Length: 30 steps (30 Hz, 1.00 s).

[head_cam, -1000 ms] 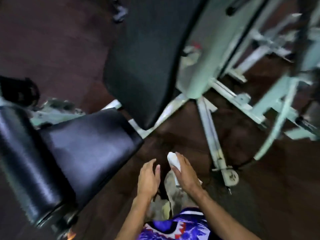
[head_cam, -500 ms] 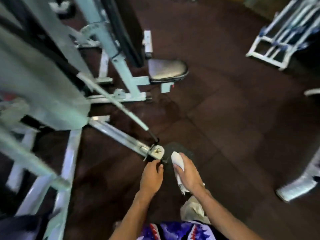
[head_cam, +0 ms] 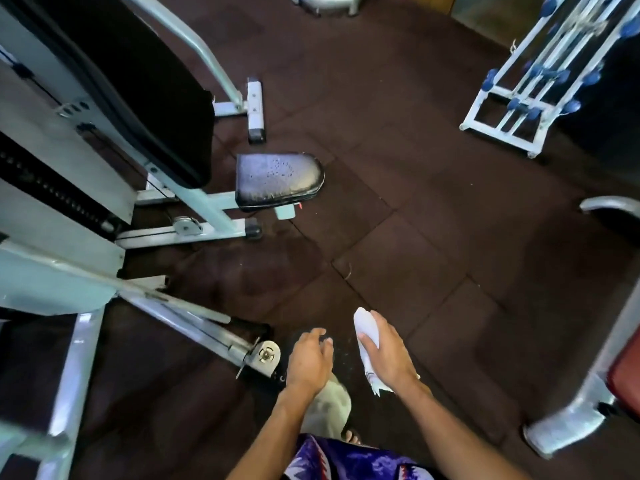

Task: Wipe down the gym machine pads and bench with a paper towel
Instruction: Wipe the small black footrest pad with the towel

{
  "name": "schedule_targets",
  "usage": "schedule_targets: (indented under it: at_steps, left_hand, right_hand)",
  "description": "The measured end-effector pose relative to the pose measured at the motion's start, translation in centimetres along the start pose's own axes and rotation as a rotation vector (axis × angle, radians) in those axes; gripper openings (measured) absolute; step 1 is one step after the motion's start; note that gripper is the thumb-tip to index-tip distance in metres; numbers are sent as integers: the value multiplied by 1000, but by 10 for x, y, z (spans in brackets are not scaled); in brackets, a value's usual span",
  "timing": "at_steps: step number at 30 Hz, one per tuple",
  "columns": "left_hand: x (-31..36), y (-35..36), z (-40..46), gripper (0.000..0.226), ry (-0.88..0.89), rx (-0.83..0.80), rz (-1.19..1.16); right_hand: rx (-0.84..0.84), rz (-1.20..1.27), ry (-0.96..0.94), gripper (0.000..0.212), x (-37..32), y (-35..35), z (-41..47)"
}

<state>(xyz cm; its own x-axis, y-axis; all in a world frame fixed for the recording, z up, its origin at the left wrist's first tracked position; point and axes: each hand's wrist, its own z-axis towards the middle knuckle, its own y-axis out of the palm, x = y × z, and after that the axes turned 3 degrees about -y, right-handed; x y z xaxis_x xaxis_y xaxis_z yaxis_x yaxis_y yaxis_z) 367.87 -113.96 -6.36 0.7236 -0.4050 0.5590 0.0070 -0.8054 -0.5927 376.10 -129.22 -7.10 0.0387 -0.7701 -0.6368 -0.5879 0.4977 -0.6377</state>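
Observation:
My right hand [head_cam: 389, 355] is closed around a rolled white paper towel [head_cam: 365, 330] low in the middle of the view, over the dark floor. Just left of it my left hand [head_cam: 308, 360] hangs with loosely curled fingers and holds nothing. Ahead and to the left stands a grey machine with a small black seat pad [head_cam: 278, 180], speckled with droplets, and a long black back pad [head_cam: 138, 81] tilted above it. Both hands are well short of these pads.
A steel frame foot with a bolted plate [head_cam: 265, 355] lies on the floor just left of my left hand. A white rack with blue-ended bars [head_cam: 530, 84] stands far right. A grey frame with a red pad [head_cam: 623, 375] fills the right edge. Dark rubber tiles [head_cam: 433, 220] cover the floor.
The view has swung from a black bench and pad to the machine with the small seat, which now sits closer. My hands keep their pose, the towel still in the right.

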Motion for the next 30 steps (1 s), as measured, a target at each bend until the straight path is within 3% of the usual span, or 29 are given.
schedule_targets:
  at_steps: [10,19,30]
  left_hand:
    - [66,-102,180,35,2,63,-50]
    - [98,-208,322,36,-25,176,52]
    - [61,-222,521,37,-77,304,166]
  right_hand:
    - [28,4,-25,56,-76,-43,192]
    - [-79,-19,-73,59,-148,-48,361]
    - [-177,-75,-125,56,-165,-11,561]
